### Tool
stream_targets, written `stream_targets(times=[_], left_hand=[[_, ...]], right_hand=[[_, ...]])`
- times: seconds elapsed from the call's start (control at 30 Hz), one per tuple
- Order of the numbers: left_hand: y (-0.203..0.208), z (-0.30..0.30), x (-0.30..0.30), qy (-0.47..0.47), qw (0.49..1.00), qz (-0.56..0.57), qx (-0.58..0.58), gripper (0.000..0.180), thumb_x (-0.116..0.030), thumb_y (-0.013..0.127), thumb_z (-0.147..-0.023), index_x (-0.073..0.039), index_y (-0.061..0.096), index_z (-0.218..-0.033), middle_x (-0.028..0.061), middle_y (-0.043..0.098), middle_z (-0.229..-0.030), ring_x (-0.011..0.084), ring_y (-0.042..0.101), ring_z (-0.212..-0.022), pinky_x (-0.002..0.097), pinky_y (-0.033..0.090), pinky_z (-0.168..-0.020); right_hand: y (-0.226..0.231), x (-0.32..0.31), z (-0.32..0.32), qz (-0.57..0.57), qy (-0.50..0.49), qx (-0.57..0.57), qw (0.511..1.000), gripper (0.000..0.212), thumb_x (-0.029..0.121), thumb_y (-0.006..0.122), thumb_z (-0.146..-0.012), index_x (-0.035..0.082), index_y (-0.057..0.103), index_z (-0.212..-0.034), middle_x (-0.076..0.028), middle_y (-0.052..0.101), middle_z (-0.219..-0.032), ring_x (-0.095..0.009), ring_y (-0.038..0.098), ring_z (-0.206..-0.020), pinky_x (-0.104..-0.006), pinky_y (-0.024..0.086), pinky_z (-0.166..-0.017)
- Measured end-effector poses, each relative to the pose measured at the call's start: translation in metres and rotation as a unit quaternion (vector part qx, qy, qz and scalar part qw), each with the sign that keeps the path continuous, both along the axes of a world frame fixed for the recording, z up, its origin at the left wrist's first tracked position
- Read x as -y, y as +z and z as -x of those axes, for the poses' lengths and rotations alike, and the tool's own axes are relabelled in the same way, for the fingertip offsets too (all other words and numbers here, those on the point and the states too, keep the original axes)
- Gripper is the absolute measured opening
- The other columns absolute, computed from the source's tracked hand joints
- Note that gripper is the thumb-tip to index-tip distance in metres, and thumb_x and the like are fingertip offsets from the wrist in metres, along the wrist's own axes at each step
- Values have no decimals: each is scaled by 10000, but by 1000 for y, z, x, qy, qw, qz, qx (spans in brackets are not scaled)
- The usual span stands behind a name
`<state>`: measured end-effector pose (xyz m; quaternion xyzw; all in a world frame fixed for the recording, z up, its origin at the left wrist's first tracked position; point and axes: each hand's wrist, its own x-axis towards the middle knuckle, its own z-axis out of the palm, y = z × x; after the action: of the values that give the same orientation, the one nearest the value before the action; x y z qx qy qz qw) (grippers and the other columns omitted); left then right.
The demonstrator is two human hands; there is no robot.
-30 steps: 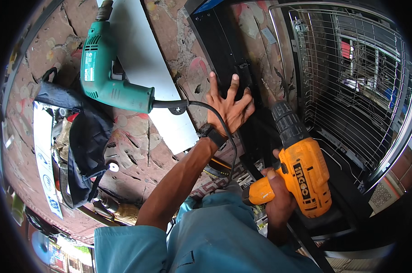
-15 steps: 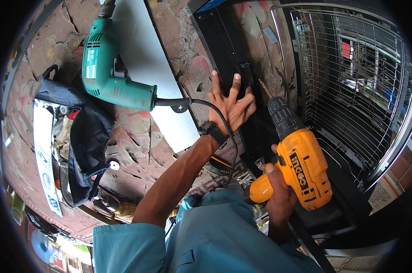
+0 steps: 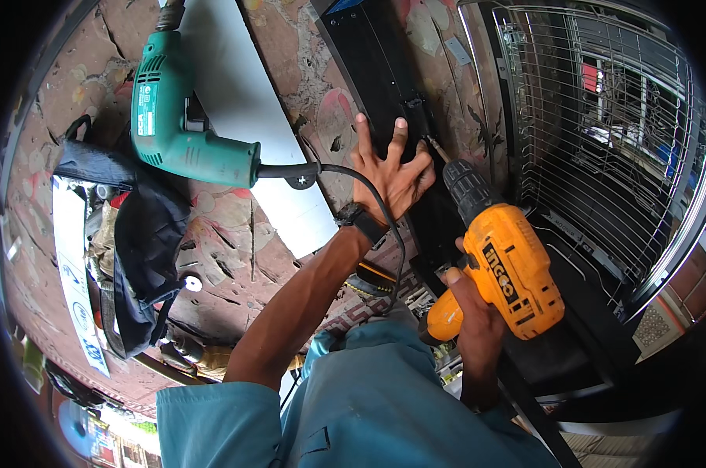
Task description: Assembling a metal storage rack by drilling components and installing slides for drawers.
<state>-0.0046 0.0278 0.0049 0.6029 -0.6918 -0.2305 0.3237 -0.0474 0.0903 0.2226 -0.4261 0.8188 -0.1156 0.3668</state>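
My right hand (image 3: 478, 316) is wrapped round the handle of an orange cordless drill (image 3: 513, 269) with a black chuck. The drill points up and to the left, and the tip of its bit (image 3: 437, 147) meets or nearly meets the edge of a long black metal bar (image 3: 372, 66), close to my left fingers. My left hand (image 3: 392, 171) lies on that bar with its fingers spread, pressing down and holding nothing. A black watch sits on my left wrist. Beside the left hand, a green corded drill (image 3: 170, 125) rests on a white panel (image 3: 232, 70), its black cable crossing my wrist.
A wire rack (image 3: 603, 117) in a dark frame stands at the right. On the left, a dark tool bag (image 3: 142, 257) holds several tools. A small metal plate (image 3: 457, 51) lies beyond the bar on the worn, patterned floor covering (image 3: 220, 234). A tape measure (image 3: 372, 281) lies below my left wrist.
My right hand has brought the orange drill up and left, so its bit is now at the bar's edge. My left hand stays spread on the bar.
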Motion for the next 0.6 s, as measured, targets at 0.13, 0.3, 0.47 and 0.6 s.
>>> stream_targets(times=[0.13,0.3,0.47,0.6], left_hand=[[0,1,-1,-4,1000,-6,2,207,-335,663,-763,-290,608,-957,124,361,-1395,605,131,-1303,594,382,-829],[-1,2,0,-1,1000,-3,-5,204,-337,661,-765,-293,605,-956,122,363,-1393,603,137,-1302,590,384,-829],[1,0,0,-3,1000,-4,5,227,-343,671,-759,-295,602,-970,120,356,-1397,602,139,-1302,582,389,-831],[0,1,0,0,1000,4,-4,252,-367,675,-764,-296,598,-994,114,363,-1399,606,146,-1298,585,396,-818]], right_hand=[[-8,1,0,0,-18,18,1000,354,69,585,-869,0,544,-1214,-75,571,-1118,-130,556,-864,-255,443,-778],[-12,2,-1,1,-64,34,997,366,70,588,-877,11,533,-1234,-65,576,-1069,-116,557,-871,-253,447,-777],[-20,-2,3,21,-47,43,998,370,82,600,-876,12,531,-1232,-67,577,-1085,-121,568,-859,-260,457,-761],[-16,9,-1,43,-33,44,998,404,111,589,-896,-1,480,-1269,-113,577,-1172,-155,601,-852,-282,480,-754]])
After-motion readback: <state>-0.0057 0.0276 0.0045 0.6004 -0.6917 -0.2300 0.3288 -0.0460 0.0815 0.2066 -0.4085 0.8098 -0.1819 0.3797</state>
